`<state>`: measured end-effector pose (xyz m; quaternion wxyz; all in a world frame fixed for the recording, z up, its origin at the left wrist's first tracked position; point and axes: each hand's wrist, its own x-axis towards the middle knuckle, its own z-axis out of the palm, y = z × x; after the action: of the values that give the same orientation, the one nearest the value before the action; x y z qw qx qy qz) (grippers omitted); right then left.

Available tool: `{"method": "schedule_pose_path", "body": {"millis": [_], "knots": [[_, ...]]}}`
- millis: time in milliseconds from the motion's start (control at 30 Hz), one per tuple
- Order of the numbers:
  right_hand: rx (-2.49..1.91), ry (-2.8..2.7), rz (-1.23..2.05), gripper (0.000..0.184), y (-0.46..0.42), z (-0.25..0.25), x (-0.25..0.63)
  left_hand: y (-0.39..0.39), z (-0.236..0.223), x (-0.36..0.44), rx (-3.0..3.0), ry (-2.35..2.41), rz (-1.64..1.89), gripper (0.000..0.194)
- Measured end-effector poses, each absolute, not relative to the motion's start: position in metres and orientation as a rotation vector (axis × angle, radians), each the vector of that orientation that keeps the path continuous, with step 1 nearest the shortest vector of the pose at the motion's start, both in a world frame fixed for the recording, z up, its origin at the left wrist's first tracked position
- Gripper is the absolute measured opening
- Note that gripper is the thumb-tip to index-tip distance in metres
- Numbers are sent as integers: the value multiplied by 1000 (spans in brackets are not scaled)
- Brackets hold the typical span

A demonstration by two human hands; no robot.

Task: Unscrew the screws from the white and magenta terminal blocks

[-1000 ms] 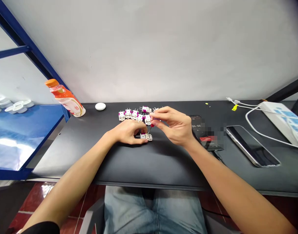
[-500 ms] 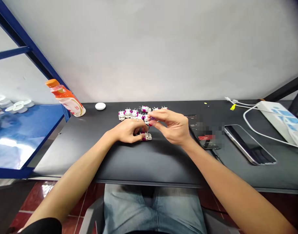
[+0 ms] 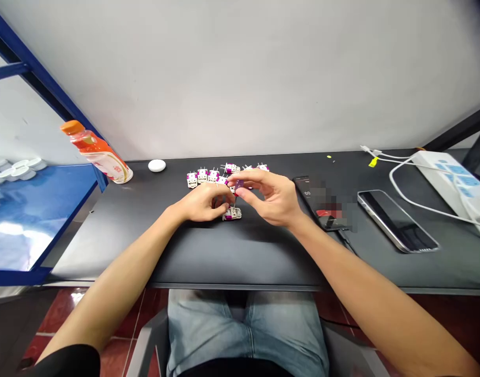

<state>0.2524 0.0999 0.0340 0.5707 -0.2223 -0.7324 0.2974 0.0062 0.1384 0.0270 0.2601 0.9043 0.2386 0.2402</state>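
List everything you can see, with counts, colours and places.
bottle: one, orange-white, desk left
disc: one, white, near bottle
modules: several, white-purple, desk centre
screwdriver: one, purple, right hand
phones: two, dark, desk right
power strip: one, white, far right
cables: several, white/black, right
containers: several, white, blue table
desk: one, black, centre
chair: one, grey, below desk
jeans: one pair, blue, lap
left hand: one, at module
right hand: one, at screwdriver

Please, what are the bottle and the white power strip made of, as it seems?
The bottle looks like plastic, perhaps with a printed film label: its body is glossy orange-red and white, under an orange cap. The power strip seems to be hard, smooth plastic, judging by its even white casing; the picture cannot rule out a painted surface.
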Motion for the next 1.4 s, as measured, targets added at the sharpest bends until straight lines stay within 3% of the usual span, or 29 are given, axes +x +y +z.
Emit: {"method": "schedule_pose_path", "body": {"millis": [100,233,433,600,767,933,1067,1267,1400], "knots": [[-490,-1709,551,28,101,34,252,138,27,6,2433,656,657,14],[-555,-1705,612,34,100,35,252,138,29,5,2450,673,617,15],[-571,-1715,514,18,100,36,252,138,30,5,2498,686,575,16],[-588,-1705,608,26,99,37,252,138,29,5,2482,691,572,17],[-571,-1725,469,16,99,41,252,137,29,4,2489,706,563,15],[-582,-1689,630,27,98,40,252,138,29,4,2492,701,550,16],[-572,-1705,517,20,99,38,252,138,29,4,2483,712,539,16],[-596,-1723,642,29,99,38,252,138,28,3,2484,702,542,14],[-595,-1748,499,22,99,38,253,138,27,3,2485,701,543,14]]}}
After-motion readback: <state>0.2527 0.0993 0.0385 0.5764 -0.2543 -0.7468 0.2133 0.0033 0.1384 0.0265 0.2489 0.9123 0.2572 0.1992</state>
